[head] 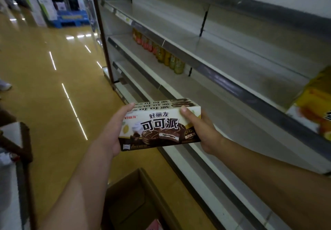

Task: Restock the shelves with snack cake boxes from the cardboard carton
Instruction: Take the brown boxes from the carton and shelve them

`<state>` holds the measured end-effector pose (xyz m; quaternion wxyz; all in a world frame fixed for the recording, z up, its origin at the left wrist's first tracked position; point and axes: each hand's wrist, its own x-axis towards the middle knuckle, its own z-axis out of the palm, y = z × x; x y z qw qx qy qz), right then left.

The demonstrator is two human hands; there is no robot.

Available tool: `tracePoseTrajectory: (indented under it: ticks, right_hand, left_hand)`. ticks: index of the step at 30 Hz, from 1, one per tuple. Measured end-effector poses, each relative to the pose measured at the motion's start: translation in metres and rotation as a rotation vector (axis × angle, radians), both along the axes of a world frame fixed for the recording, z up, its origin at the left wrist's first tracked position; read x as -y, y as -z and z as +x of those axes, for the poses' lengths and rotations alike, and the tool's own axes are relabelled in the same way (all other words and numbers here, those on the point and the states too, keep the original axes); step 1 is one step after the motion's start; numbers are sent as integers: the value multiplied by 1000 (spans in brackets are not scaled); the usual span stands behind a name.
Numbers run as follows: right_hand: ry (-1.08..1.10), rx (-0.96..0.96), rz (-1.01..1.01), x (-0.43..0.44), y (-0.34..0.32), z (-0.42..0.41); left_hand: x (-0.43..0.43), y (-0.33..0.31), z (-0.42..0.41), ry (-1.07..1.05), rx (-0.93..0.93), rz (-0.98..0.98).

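Head view is showing both hands holding up a pressed-together set of snack cake boxes (159, 127) at the centre of the frame, in front of the shelves (223, 65) on the right. The left hand (114, 129) is clamping the boxes' left end, thumb lying along the top edge. The right hand (204, 133) is gripping the right end, thumb on the front face. The cardboard carton (125, 203) is sitting open on the floor at bottom centre. Bottles (161, 52) are standing in a row on a middle shelf.
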<state>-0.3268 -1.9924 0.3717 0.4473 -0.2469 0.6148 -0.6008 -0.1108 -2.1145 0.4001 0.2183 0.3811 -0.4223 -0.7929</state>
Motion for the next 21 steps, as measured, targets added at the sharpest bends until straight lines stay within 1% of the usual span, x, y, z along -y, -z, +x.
tracePoseTrajectory:
  ticks: [8,10,14,17,21]
  right_hand:
    - [112,-9,-71,-45,-67,12]
    - [120,-17,-98,-57,-84,12]
    - [202,-49,-149,-87,-121,14]
    - [249,-63,-177,-116,-138,12]
    - [309,-80,-206,-161,-148,2]
  left_hand:
    - [-18,-73,-2,145,8,-82]
    - [-26,-93,-5,162,-10,-109]
    - [-50,-125,-14,193,-56,-201]
    - [-72,-142,-24,203,-81,-263]
    - [-111,-160,-43,234,-104,-300]
